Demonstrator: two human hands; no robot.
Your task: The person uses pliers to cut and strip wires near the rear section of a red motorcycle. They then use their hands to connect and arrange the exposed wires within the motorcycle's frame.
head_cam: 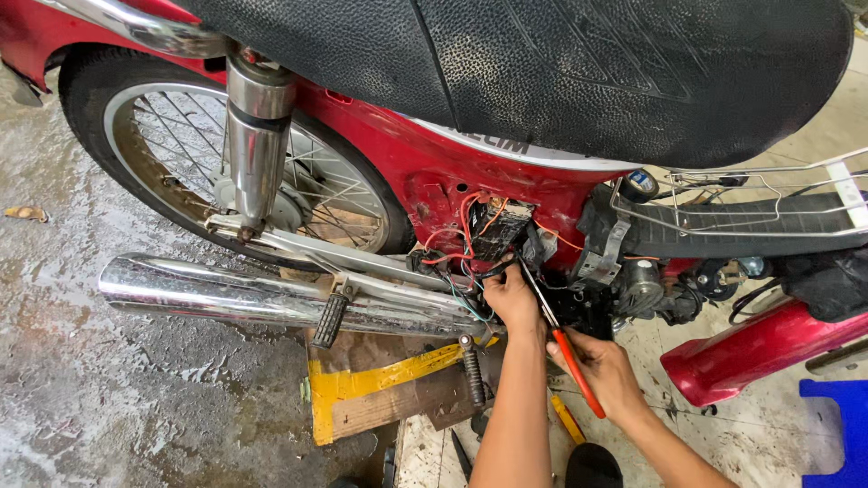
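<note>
A red motorcycle [425, 172] stands side-on with its side cover off, baring a bundle of red, orange and green wires [466, 239] under the black seat [579, 63]. My left hand [511, 298] reaches into the opening and pinches wires just below a black electrical box [497, 226]. My right hand [601, 366] grips a tool with a red handle [577, 370]; its thin metal shaft angles up toward the wires beside my left hand.
A chrome exhaust pipe [262, 298] runs left along the bike, below a chrome shock absorber [256, 136] and the spoked rear wheel [181, 154]. A yellow wooden block [380, 384] lies under the footpeg [330, 318]. The concrete floor at left is wet. A blue object [836, 429] sits bottom right.
</note>
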